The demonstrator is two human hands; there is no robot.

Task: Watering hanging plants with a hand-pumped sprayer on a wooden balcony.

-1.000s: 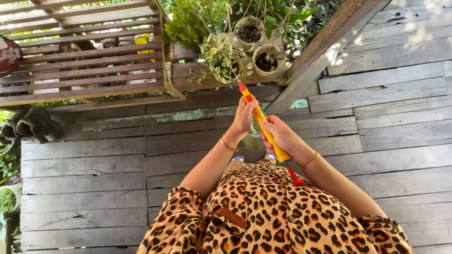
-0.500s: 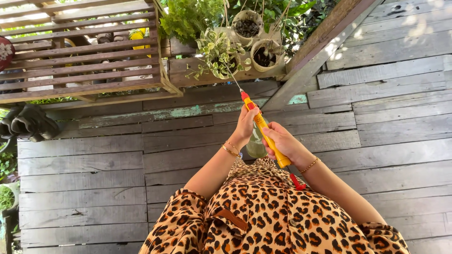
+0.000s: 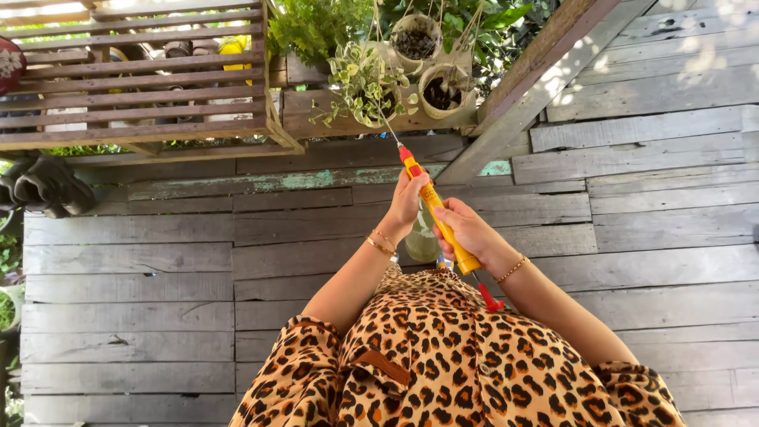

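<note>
— So where's the sprayer (image 3: 437, 215)?

— Held out over the deck (image 3: 158, 261), slanting up and away from the body. Its yellow barrel runs between both hands, and the red tip points at the small leafy plant (image 3: 360, 83) hanging just ahead. A thin stream shows between tip and leaves.

— And the hands?

— The left hand (image 3: 407, 202) is closed round the barrel near the front. The right hand (image 3: 466, 233) is clamped on the rear end, close to the red plunger (image 3: 490, 299) below it. They sit near each other along the barrel, not touching.

— What could go wrong?

— I'd judge aim is the main risk. The plant is small, with two pots (image 3: 431, 59) of bare soil just beside it, so a slight tilt could send water onto them or the wooden ledge (image 3: 316, 119). A hard push might splash soil out. A wet barrel could also slip in the grip.

— Anything else nearby?

— A slatted rack (image 3: 134, 79) to the left, well apart.
</note>
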